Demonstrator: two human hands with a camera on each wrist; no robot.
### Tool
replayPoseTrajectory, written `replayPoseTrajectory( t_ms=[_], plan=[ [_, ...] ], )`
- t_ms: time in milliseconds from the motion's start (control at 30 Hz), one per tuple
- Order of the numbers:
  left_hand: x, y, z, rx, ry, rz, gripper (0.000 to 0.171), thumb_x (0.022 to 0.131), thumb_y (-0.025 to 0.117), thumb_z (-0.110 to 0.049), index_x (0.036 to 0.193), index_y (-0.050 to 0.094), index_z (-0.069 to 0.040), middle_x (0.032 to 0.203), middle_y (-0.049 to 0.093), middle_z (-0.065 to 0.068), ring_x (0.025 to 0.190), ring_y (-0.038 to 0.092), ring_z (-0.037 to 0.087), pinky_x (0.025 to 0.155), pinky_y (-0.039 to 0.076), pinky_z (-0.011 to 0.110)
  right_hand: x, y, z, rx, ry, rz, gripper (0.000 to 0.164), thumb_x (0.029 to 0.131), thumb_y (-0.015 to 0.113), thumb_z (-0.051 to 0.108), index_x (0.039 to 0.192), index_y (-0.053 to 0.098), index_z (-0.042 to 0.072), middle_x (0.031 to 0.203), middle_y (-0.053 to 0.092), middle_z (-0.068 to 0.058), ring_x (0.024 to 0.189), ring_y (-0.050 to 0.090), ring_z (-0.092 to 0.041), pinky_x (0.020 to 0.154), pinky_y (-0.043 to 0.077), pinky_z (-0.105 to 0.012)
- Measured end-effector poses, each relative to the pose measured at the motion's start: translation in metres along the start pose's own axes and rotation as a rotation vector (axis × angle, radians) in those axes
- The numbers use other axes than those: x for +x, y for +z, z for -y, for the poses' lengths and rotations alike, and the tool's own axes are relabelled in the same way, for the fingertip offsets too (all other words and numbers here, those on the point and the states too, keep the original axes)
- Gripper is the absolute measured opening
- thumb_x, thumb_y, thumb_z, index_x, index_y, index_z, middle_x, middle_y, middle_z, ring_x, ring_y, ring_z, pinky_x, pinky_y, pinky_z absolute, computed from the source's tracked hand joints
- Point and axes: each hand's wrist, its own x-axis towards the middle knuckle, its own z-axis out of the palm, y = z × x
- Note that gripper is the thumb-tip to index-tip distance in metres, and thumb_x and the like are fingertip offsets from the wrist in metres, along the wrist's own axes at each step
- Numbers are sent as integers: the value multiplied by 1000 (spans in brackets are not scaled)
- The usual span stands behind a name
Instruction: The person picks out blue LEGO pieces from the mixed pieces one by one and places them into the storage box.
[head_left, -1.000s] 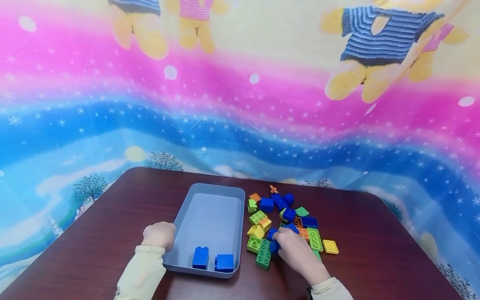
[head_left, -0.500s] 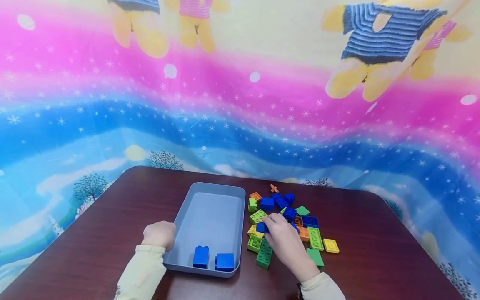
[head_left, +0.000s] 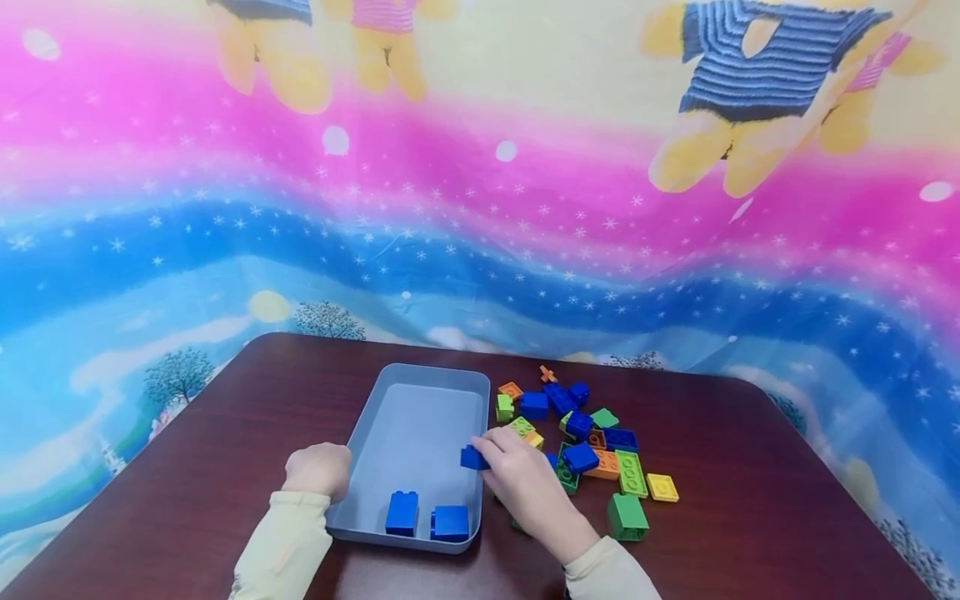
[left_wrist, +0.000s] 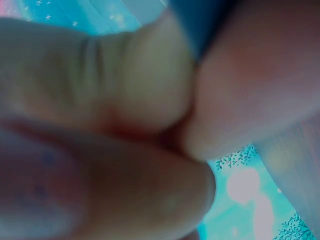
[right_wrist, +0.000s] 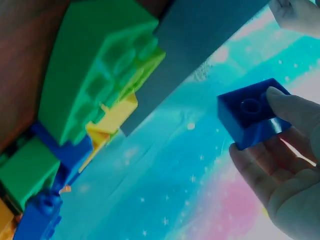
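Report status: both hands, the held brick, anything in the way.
Right hand pinching blue brick by tray's right rim. Left hand gripping tray's left side. Two blue bricks at tray's near end; far end looks unobstructed.

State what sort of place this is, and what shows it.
Probably an indoor play or filming corner: a dark wood-grain table bears colorful toy building bricks in and beside a gray tray, and a drape printed with snowflakes and trees hangs behind.
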Motion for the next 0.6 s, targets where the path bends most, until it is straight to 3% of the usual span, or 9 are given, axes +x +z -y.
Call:
replayPoseTrajectory(
  t_ms=[367,600],
  plan=[
    [0,3,2,-18,2,-6,17,73,59,3,61,52,-7,56,46,4,53,45,18,49,42,40,-2,18,9,-2,-76,100,30,74,73,11,102,63,7,93,59,-1,87,53,-11,75,46,-21],
    [0,2,1,-10,6,-13,15,71,60,3,61,54,-7,57,47,4,54,46,18,49,42,41,-1,20,12,3,-57,180,29,78,70,11,106,62,6,96,58,-1,89,53,-11,76,46,-21]
  ],
)
